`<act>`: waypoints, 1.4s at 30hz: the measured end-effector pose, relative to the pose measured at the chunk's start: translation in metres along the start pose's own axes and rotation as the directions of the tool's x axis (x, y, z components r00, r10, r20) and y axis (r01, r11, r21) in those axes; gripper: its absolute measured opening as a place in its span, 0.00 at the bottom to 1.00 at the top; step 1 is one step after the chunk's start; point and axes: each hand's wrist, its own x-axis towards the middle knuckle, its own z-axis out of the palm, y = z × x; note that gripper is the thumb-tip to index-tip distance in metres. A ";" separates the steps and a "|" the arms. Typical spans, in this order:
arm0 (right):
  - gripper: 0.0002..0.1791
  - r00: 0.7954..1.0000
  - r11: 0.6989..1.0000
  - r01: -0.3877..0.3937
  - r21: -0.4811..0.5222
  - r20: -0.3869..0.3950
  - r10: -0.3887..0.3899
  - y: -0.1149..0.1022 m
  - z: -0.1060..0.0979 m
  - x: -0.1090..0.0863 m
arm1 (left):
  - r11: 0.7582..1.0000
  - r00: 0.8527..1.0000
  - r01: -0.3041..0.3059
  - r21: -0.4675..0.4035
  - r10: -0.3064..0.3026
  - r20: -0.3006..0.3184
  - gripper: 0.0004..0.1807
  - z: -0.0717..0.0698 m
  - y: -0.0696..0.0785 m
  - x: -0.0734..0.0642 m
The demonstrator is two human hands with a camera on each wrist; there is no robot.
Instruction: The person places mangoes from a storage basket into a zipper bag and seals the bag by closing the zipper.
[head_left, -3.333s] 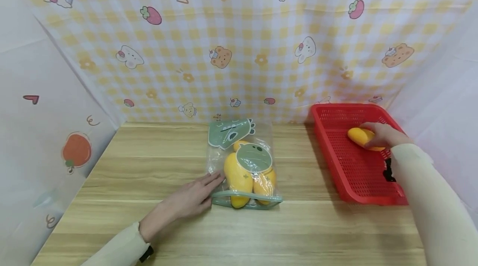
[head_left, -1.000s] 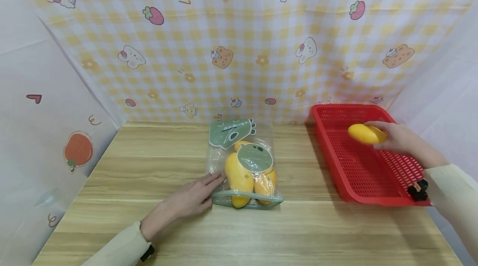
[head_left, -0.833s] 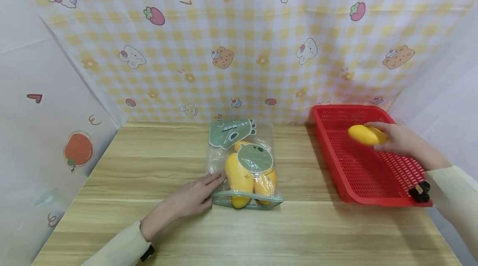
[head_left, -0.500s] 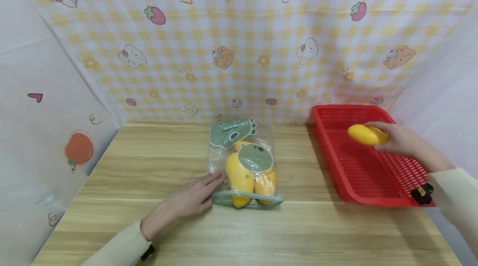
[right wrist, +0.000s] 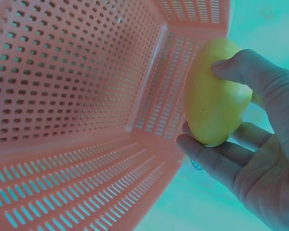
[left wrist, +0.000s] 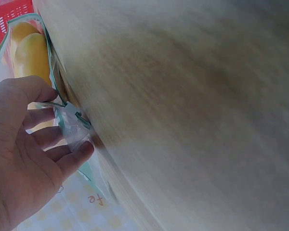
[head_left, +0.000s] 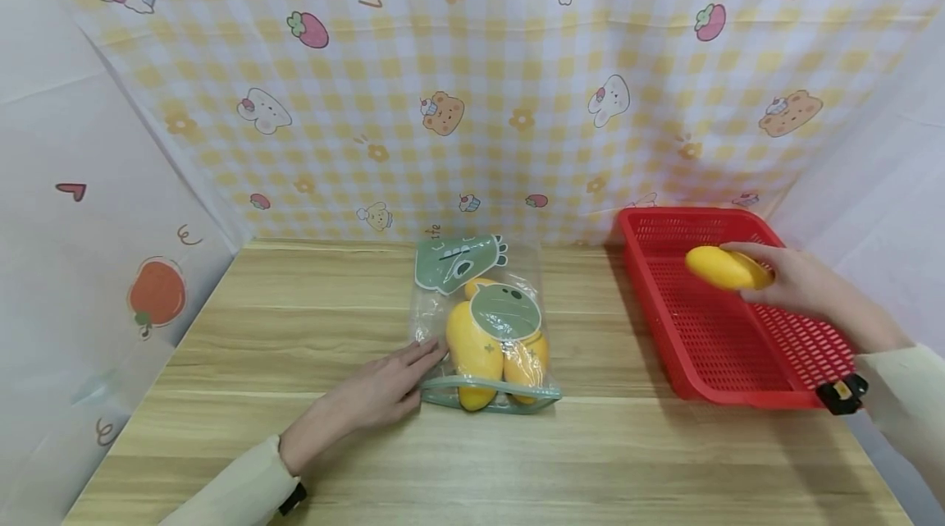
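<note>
My right hand (head_left: 801, 284) grips a yellow mango (head_left: 725, 267) over the red plastic basket (head_left: 682, 374). In the right wrist view the thumb lies on one side of the mango (right wrist: 212, 96) and the fingers curl under its lower end. A clear zip bag (head_left: 424, 325) with green animal prints lies on the table, several mangoes (head_left: 474, 349) inside, its green-edged mouth facing me. My left hand (head_left: 372, 391) is at the bag's left edge near the mouth. In the left wrist view that hand (left wrist: 26, 149) holds the bag's edge between thumb and fingers.
The wooden table (head_left: 310, 296) carries the bag in the middle and the basket at the right. A checked yellow curtain (head_left: 480, 58) hangs along the back edge, with white sheets (head_left: 81, 288) at the sides.
My right hand has lifted the mango from the basket's floor. It stays over the basket and shifts only slightly in the last second. My left hand and the bag keep their places.
</note>
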 end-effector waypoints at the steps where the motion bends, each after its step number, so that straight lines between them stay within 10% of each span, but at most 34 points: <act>1: 0.39 1.000 1.000 0.002 0.004 -0.002 -0.002 -0.001 0.000 -0.001 | 1.000 1.000 -0.001 0.000 0.001 -0.001 0.37 0.000 0.000 0.000; 21: 0.40 0.996 0.987 -0.002 0.158 -0.084 0.015 -0.021 0.002 -0.009 | 1.000 1.000 -0.011 -0.016 0.011 -0.008 0.37 0.000 0.000 0.000; 42: 0.39 0.987 0.897 -0.100 0.430 -0.070 0.143 -0.060 0.015 -0.005 | 1.000 1.000 0.003 -0.016 -0.003 0.001 0.37 -0.001 0.000 0.000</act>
